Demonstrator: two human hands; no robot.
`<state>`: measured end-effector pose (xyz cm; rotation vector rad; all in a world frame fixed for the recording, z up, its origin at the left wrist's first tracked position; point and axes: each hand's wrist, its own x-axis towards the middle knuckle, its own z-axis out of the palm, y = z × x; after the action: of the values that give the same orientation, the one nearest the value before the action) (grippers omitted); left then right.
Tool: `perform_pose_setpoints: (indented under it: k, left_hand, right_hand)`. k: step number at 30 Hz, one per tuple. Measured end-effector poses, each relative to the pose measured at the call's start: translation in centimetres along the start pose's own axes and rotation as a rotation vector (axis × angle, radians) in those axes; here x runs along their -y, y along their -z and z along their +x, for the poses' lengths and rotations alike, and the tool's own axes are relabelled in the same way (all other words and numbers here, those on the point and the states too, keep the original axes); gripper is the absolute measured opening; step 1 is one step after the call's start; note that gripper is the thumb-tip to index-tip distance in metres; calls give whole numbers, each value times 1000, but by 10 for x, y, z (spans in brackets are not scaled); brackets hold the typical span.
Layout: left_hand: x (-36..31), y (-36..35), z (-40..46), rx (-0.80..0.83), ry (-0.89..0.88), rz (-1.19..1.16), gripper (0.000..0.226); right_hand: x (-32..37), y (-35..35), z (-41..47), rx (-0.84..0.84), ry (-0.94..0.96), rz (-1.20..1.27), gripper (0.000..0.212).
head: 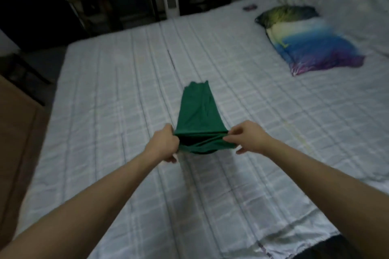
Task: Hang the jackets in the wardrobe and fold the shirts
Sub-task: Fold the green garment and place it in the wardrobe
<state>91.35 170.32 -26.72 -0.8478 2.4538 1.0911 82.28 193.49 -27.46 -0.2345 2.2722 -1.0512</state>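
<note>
Green shirt (197, 115) lies on the bed (117, 82), already narrowed into a long strip. Long axis runs straight away from the person, collar end far, hem end near. Near end is lifted slightly off the bed, held between both hands.

Left hand (166, 143) clenched on the left corner of the near edge; right hand (242, 139) pinching the right corner, fingers partly fanned. Both hands about equally near the cloth, one at each corner, edge stretched taut between them. The far end rests flat on the bed, well beyond the hands.

Judgement: next fold likely carries the near edge forward along that long axis toward the collar end.

No brand, label or legible writing visible on the shirt. Frame is soft with blur.

Multicoloured pillow (305, 40) lies far right, well apart from the shirt.
</note>
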Motion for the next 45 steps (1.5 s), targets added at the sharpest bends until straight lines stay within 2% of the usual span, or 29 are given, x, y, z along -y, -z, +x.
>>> perform_pose_setpoints:
  k: [2,4,8,10,12,14,16,17,18,19,21,22,26,28,32,34,36,38,42,45]
  left_hand:
    - [-44,53,-10,-161,-130,47,16]
    - [-93,110,-25,-249,-239,74,18]
    - [-195,210,-78,-290,-306,-180,23]
    - [-236,251,-106,-373,-337,-291,32]
    - [-263,286,-129,-497,-398,-238,34]
    - [-280,318,-151,-583,-510,8,28]
    - [-291,349,-171,-620,-583,326,23]
    - [-295,363,-181,-586,-577,435,22]
    - [-298,374,-190,-474,-527,494,24]
    - [-301,382,-200,-284,-429,485,29]
    - [-303,390,-214,58,-225,446,36]
    - [-304,392,-217,122,-182,472,35]
    - [-299,397,-206,187,-126,596,29]
    - [-292,397,-194,245,-70,615,33]
    - [-284,392,-168,244,-4,621,47]
    - [-283,393,-155,200,6,601,45]
    - [-286,397,-138,59,-27,570,41]
    - [-292,403,-118,-143,-161,457,38]
    - [-310,414,-86,-502,-513,-55,30]
    - [-322,427,-78,-723,-718,-79,33]
  right_hand:
    - [61,33,-6,-110,18,11,7]
    - [121,72,-16,-234,81,1,8]
    - [233,149,-62,-581,393,-267,11]
    - [279,178,-88,-745,574,-429,14]
    - [315,201,-112,-839,682,-504,12]
    - [339,223,-131,-869,733,-564,15]
    - [356,243,-151,-792,777,-714,23]
    - [363,252,-162,-683,763,-737,23]
    - [369,259,-172,-554,722,-713,20]
    - [375,265,-179,-454,679,-682,20]
    - [384,272,-184,-347,638,-664,21]
    - [388,272,-184,-301,612,-661,20]
    - [396,268,-173,-152,498,-633,19]
    - [396,265,-164,-108,452,-645,21]
    - [400,256,-141,-71,398,-669,22]
    - [403,252,-126,-102,419,-678,22]
    - [409,251,-105,-227,497,-689,20]
    - [417,255,-83,-459,592,-707,19]
    - [444,271,-63,-1007,735,-816,19]
    - [462,287,-64,-1213,829,-942,25]
